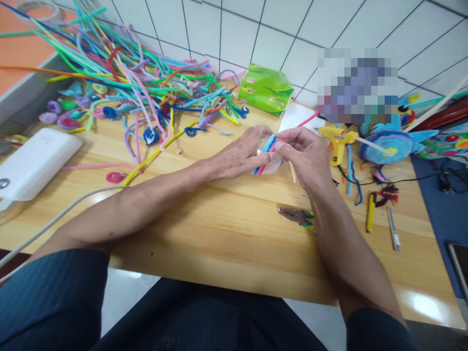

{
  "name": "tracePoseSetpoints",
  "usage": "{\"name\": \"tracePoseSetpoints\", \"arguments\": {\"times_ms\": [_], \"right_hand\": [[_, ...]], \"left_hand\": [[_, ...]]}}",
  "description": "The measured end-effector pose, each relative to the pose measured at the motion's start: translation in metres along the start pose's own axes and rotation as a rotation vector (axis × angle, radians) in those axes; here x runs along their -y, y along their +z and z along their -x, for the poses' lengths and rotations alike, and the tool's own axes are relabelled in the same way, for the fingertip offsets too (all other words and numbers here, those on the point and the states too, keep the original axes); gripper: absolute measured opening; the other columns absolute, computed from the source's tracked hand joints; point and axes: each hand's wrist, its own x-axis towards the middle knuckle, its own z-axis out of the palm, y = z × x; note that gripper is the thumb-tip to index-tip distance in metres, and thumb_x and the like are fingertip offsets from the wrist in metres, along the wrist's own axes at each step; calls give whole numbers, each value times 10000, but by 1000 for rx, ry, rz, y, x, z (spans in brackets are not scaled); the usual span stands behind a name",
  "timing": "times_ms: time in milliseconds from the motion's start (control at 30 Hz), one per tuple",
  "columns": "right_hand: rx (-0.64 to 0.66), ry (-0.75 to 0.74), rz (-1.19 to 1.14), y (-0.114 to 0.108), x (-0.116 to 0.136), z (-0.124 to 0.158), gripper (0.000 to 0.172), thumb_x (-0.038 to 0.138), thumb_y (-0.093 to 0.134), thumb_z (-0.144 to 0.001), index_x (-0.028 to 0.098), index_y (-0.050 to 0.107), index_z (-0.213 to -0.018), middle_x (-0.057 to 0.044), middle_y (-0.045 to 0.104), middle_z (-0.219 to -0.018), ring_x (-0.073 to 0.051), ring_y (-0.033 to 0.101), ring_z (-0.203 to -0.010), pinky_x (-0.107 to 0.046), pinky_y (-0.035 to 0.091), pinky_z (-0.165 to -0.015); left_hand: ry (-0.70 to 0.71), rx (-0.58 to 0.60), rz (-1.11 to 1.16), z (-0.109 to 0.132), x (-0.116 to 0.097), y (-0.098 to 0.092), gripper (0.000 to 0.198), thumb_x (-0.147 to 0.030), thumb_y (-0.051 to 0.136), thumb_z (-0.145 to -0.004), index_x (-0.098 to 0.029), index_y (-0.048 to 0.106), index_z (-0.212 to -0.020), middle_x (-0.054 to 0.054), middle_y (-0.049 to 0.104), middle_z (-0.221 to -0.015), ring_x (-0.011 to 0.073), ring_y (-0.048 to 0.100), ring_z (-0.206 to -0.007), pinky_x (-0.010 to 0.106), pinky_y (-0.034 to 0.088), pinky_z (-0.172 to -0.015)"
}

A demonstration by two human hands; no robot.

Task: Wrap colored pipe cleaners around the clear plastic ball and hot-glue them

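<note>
Over the middle of the wooden table, both my hands meet on a small clear roll wrapped with blue and pink pipe cleaners. My left hand cups the roll from the left, fingers curled around it. My right hand pinches the pink pipe cleaner end at the roll's top right. A pink strand trails from there toward the back right.
A big tangle of coloured pipe cleaners and small coils covers the back left. A white box lies at the left edge, a green packet at the back. A yellow glue gun, pliers, a pen and finished craft pieces sit to the right.
</note>
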Motion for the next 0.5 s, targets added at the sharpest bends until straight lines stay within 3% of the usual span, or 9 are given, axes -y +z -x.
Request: {"name": "tracePoseSetpoints", "arguments": {"times_ms": [233, 500], "right_hand": [[-6, -19, 11, -5, -2, -3, 185, 364, 915, -855, 297, 796, -979, 5, 750, -835, -202, 703, -769, -395, 643, -740], [3, -19, -12, -2, -2, -1, 205, 364, 929, -826, 286, 800, -964, 9, 753, -827, -190, 687, -744, -387, 627, -724]], "left_hand": [[56, -47, -55, 1, 14, 7, 790, -703, 613, -1065, -214, 481, -1670, 205, 578, -1705, 402, 529, -1619, 634, 436, -1400], [32, -38, -25, 0, 4, 5, 699, -723, 622, -1053, -223, 549, -1535, 193, 665, -1575, 395, 624, -1474, 627, 511, -1310]]}}
